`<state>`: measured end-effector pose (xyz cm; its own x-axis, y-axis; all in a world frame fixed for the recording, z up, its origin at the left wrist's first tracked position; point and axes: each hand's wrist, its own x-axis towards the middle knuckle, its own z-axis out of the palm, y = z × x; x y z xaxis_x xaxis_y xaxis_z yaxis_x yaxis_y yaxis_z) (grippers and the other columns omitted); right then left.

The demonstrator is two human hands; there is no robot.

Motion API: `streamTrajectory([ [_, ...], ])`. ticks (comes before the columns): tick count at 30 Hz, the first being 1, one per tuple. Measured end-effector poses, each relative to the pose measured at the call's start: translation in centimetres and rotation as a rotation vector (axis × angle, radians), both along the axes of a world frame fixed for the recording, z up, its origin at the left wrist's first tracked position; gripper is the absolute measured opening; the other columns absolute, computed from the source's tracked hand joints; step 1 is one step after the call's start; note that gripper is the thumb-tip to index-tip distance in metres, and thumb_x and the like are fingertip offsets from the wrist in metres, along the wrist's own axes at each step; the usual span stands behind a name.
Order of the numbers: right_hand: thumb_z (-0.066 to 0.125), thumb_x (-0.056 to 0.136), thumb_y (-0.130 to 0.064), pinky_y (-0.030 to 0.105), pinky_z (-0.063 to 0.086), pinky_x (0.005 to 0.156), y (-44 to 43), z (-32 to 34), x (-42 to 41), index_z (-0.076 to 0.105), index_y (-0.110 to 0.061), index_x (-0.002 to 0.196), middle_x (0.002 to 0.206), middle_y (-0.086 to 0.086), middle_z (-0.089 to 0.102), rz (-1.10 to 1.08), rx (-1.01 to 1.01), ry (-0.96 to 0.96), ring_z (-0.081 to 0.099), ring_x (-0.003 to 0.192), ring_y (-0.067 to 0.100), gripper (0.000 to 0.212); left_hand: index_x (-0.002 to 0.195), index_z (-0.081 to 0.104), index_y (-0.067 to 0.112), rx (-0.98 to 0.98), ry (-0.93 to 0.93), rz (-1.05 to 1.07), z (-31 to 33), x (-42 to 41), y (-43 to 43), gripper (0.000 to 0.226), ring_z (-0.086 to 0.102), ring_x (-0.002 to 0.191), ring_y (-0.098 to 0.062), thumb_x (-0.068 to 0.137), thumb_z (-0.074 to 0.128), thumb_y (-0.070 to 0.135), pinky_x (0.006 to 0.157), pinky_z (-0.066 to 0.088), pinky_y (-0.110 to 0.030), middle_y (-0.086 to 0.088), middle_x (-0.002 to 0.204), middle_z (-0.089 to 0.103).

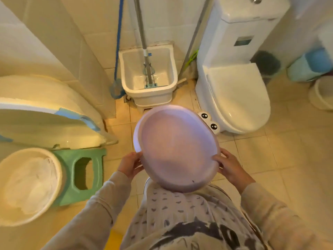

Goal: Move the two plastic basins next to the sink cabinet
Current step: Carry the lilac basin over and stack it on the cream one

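Note:
I hold a pale purple plastic basin (175, 147) tilted in front of my body, its underside facing me; a pair of cartoon eyes sticks out from its far right rim. My left hand (129, 164) grips its left rim and my right hand (229, 167) grips its right rim. A white plastic basin (27, 184) rests at the lower left, on or against a green stool (81, 175). The sink (45, 116) and its rounded edge fill the left side, above that stool.
A white toilet (234, 91) stands at the right. Straight ahead a small mop sink (147, 74) holds a mop handle, with a blue-handled mop beside it. Light blue bins (310, 65) and a white bucket (322, 92) sit far right. Beige floor tiles surround my feet.

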<state>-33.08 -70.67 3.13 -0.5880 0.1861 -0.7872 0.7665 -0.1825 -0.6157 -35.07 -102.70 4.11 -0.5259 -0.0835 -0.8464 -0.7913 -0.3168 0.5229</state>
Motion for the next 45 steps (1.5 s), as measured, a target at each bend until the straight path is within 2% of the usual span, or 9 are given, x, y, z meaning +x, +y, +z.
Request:
streamTrajectory([
  [4, 0.066, 0.075, -0.002, 0.032, 0.054, 0.068, 3.5, -0.2, 5.2, 0.067, -0.027, 0.093, 0.104, 0.007, 0.067, -0.234, 0.009, -0.025, 0.064, 0.09, 0.025, 0.031, 0.073, 0.055, 0.013, 0.009, -0.008, -0.259, -0.1, -2.0, 4.6, 0.018, 0.054, 0.045, -0.008, 0.089, 0.048, 0.008, 0.059, 0.055, -0.026, 0.008, 0.039, 0.056],
  [9, 0.065, 0.076, -0.007, 0.029, 0.054, 0.066, 7.8, 0.5, 11.8, 0.065, -0.024, 0.11, 0.106, 0.004, 0.068, -0.503, 0.017, -0.003, 0.064, 0.091, 0.023, 0.039, 0.072, 0.053, 0.012, 0.013, 0.012, -0.531, 0.3, -4.1, 12.1, 0.017, 0.047, 0.045, -0.011, 0.088, 0.052, 0.01, 0.058, 0.057, -0.024, 0.002, 0.046, 0.045],
  [13, 0.062, 0.079, -0.005, 0.024, 0.054, 0.054, 9.9, 0.6, 16.4, 0.065, -0.02, 0.112, 0.1, 0.005, 0.068, -0.696, -0.004, 0.059, 0.062, 0.087, 0.024, 0.036, 0.068, 0.048, 0.01, 0.02, 0.086, -0.736, 1.3, -5.2, 18.8, 0.02, 0.048, 0.032, -0.007, 0.088, 0.052, 0.01, 0.044, 0.052, -0.02, 0.006, 0.036, 0.046],
  [20, 0.065, 0.076, -0.004, 0.028, 0.057, 0.058, 14.7, -0.9, 21.5, 0.067, -0.022, 0.106, 0.102, 0.005, 0.07, -0.952, -0.072, 0.096, 0.065, 0.09, 0.026, 0.035, 0.074, 0.053, 0.009, -0.031, 0.088, -0.889, 1.2, -4.6, 30.0, 0.013, 0.056, 0.068, -0.021, 0.085, 0.06, 0.012, 0.056, 0.058, -0.026, -0.009, 0.076, 0.055],
  [32, 0.06, 0.083, -0.001, 0.037, 0.054, 0.075, 34.0, 1.7, 27.1, 0.057, -0.014, 0.12, 0.1, 0.007, 0.064, -0.916, 0.044, 0.106, 0.06, 0.088, 0.027, 0.039, 0.083, 0.058, 0.009, 0.012, 0.032, -0.865, 0.6, 2.2, 48.3, 0.007, 0.059, 0.072, -0.022, 0.086, 0.058, 0.014, 0.05, 0.057, -0.023, -0.009, 0.082, 0.063],
  [36, 0.058, 0.082, 0.004, 0.024, 0.052, 0.06, 38.7, 2.2, 27.6, 0.063, -0.016, 0.103, 0.074, 0.0, 0.065, -0.94, 0.071, 0.105, 0.056, 0.071, 0.022, 0.029, 0.084, 0.061, 0.011, 0.04, 0.02, -0.877, 0.8, 3.2, 53.3, 0.006, 0.06, 0.074, -0.021, 0.087, 0.056, 0.014, 0.06, 0.057, -0.029, -0.007, 0.084, 0.063],
  [39, 0.06, 0.082, 0.001, 0.028, 0.052, 0.063, 41.3, 1.9, 27.8, 0.064, -0.02, 0.097, 0.084, 0.004, 0.066, -0.955, 0.091, 0.102, 0.062, 0.075, 0.021, 0.026, 0.083, 0.058, 0.012, 0.045, 0.013, -0.915, 0.7, 2.4, 57.3, 0.005, 0.059, 0.075, -0.021, 0.088, 0.056, 0.013, 0.071, 0.054, -0.033, -0.006, 0.085, 0.062],
  [42, 0.059, 0.085, -0.005, 0.021, 0.052, 0.055, 43.9, 1.1, 27.9, 0.063, -0.02, 0.095, 0.086, 0.0, 0.065, -0.946, 0.114, 0.091, 0.064, 0.071, 0.012, 0.018, 0.082, 0.058, 0.011, 0.036, 0.017, -0.97, 0.0, 1.4, 61.6, 0.007, 0.058, 0.073, -0.02, 0.089, 0.055, 0.013, 0.065, 0.056, -0.03, -0.006, 0.08, 0.062],
  [45, 0.057, 0.083, -0.005, 0.025, 0.052, 0.06, 46.9, 0.1, 27.6, 0.065, -0.015, 0.097, 0.088, 0.005, 0.063, -1.012, 0.078, 0.113, 0.061, 0.082, 0.021, 0.019, 0.08, 0.059, 0.01, 0.05, 0.017, -1.029, -0.9, 0.2, 66.6, 0.011, 0.056, 0.07, -0.019, 0.089, 0.054, 0.013, 0.056, 0.055, -0.025, -0.005, 0.07, 0.064],
])
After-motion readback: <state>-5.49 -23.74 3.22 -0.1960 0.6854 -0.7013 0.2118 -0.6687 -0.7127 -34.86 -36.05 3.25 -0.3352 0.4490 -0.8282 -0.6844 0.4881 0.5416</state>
